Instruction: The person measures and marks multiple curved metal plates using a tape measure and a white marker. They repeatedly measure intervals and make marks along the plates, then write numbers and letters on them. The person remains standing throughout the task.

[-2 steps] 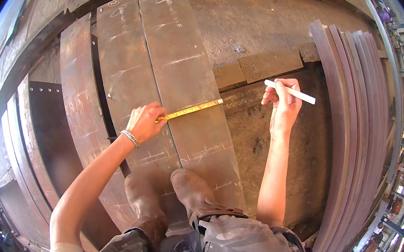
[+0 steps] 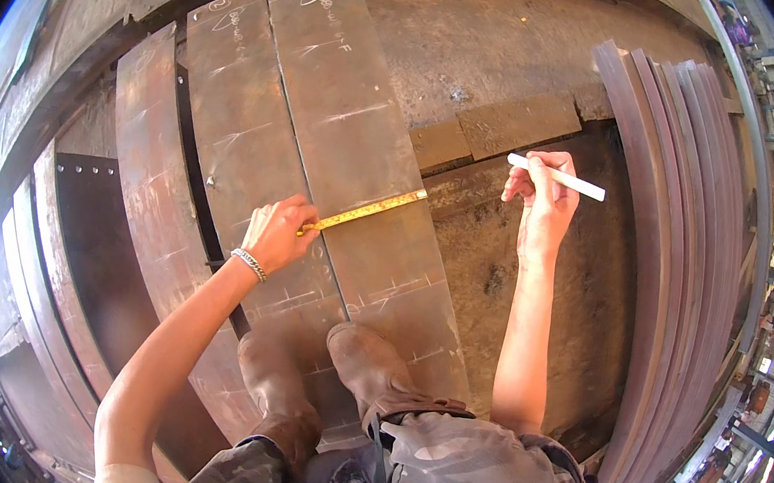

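Note:
My left hand point(image 2: 279, 232) is closed on the near end of a yellow tape measure point(image 2: 372, 209). The blade lies across a brown steel plate point(image 2: 335, 112), its metal tip at the plate's right edge. Whatever part of the tape sits inside my palm is hidden. To the right, my right hand point(image 2: 544, 202) is raised over the dark gap beside the plate, pinching a white chalk stick point(image 2: 571, 179). The chalk touches nothing but my fingers. White chalk marks run over this plate and over a second plate point(image 2: 230, 109) lying along its left side.
My boots point(image 2: 368, 368) stand on the marked plates, close to the tape. Another long steel plate point(image 2: 155, 139) lies further left, past a dark slot. Several steel bars point(image 2: 660, 273) are stacked on edge at the right. Flat steel pieces point(image 2: 514, 132) lie beyond my right hand.

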A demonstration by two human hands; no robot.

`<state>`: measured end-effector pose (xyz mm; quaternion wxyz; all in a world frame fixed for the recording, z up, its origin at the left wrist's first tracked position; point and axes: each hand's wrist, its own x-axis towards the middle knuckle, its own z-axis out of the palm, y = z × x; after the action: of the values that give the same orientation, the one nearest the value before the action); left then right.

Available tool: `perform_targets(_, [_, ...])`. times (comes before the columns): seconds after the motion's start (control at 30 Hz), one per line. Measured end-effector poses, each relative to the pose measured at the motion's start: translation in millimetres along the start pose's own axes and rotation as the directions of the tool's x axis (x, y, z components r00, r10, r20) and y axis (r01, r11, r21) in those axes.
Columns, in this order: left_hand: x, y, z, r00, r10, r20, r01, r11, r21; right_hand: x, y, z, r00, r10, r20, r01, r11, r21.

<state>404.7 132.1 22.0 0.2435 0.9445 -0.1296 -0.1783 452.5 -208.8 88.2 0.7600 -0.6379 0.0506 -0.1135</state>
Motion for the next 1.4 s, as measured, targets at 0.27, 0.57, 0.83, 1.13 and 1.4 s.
perform_targets(0.27, [-1,-7,7,0.999,0.000,-0.045,0.000,1.000,-0.013,-1,17,16,0.986,0.085,0.144,-0.081,0.996,-0.031])
perform_targets(0.57, [2,-10,8,0.999,0.011,-0.047,-0.014,0.999,-0.049,1,84,52,0.702,0.465,0.539,-0.254,0.871,-0.420])
perform_targets(0.83, [2,-12,11,0.997,0.010,-0.076,-0.012,1.000,-0.019,19,116,68,0.572,0.462,0.678,0.025,0.816,-0.578])
perform_targets(1.13, [1,-10,11,0.995,0.003,-0.095,-0.005,1.000,-0.022,25,120,68,0.571,0.510,0.644,-0.114,0.826,-0.553])
perform_targets(1.4, [1,-8,8,0.997,0.004,-0.072,-0.007,0.999,-0.049,22,124,71,0.570,0.462,0.680,-0.104,0.861,-0.498])
